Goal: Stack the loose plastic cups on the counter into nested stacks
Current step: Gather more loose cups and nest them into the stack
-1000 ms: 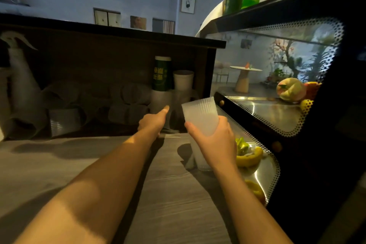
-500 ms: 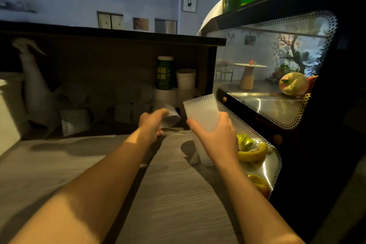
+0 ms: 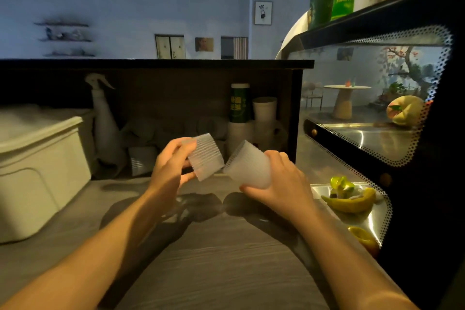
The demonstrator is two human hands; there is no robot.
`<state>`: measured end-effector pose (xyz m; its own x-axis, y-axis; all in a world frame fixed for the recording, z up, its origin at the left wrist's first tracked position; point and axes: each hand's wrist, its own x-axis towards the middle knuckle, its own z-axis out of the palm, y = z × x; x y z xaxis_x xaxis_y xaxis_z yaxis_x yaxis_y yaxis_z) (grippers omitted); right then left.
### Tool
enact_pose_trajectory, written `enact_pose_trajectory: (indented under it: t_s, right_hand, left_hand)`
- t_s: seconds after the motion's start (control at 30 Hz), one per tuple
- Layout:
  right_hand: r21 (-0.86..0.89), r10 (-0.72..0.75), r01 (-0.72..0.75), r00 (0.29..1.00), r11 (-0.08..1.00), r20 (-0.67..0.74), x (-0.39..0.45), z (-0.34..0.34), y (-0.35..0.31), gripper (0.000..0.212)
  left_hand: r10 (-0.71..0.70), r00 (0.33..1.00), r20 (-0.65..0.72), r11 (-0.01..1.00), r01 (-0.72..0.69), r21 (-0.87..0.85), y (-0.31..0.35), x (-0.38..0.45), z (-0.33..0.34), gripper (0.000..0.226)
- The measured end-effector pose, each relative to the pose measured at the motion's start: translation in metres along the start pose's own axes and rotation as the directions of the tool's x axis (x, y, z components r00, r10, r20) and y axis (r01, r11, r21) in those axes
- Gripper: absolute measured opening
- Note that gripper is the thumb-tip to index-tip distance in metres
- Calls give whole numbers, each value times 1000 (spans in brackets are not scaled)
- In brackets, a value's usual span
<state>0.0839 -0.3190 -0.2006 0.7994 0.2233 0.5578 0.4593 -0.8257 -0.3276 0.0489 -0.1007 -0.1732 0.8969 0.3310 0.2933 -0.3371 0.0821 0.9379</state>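
My left hand [image 3: 171, 171] grips a ribbed translucent plastic cup [image 3: 205, 157], tilted with its wide mouth pointing down and right. My right hand [image 3: 281, 181] holds a second translucent cup, or a small nested stack of them, [image 3: 247, 167] tilted with its mouth toward the left. The two cups almost touch at their rims above the grey wooden counter [image 3: 214, 259]. More loose cups [image 3: 142, 162] lie dimly under the dark shelf at the back.
A white lidded bin [image 3: 40, 166] stands at the left. A spray bottle [image 3: 104, 118], a green can [image 3: 239, 103] and a white paper cup [image 3: 264, 108] sit under the shelf. A glass display case [image 3: 364, 138] with fruit bounds the right side.
My left hand picked a cup from under the shelf and brought it back toward me. My right hand lifted its cup off the counter and tilted it toward the left one.
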Motion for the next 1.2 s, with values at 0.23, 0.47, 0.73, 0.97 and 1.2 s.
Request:
enact_pose_trajectory:
  t_s: [0.23,0.47,0.73,0.97,1.2]
  right_hand:
    - [-29,-154,158,983,987,95,-5,5,-12,77]
    - [13,-211,210,972,978,107,-5,5,-16,79]
    - [55,-239,235,967,970,91,-6,5,-19,79]
    - [168,-270,252,958,953,94,-8,3,-30,80]
    - [201,-232,220,972,955,40,-10,6,-30,80]
  left_hand:
    - [196,968,155,898,-241,369,-8,-11,-5,47]
    - [230,961,156,827,-278,489,-7,-11,-9,54]
    - [263,949,174,878,-310,365,-1,-11,-3,55]
    - [330,914,235,857,-395,332,-4,-19,-2,49]
    - [239,934,266,930,-299,213,-13,-6,1,71]
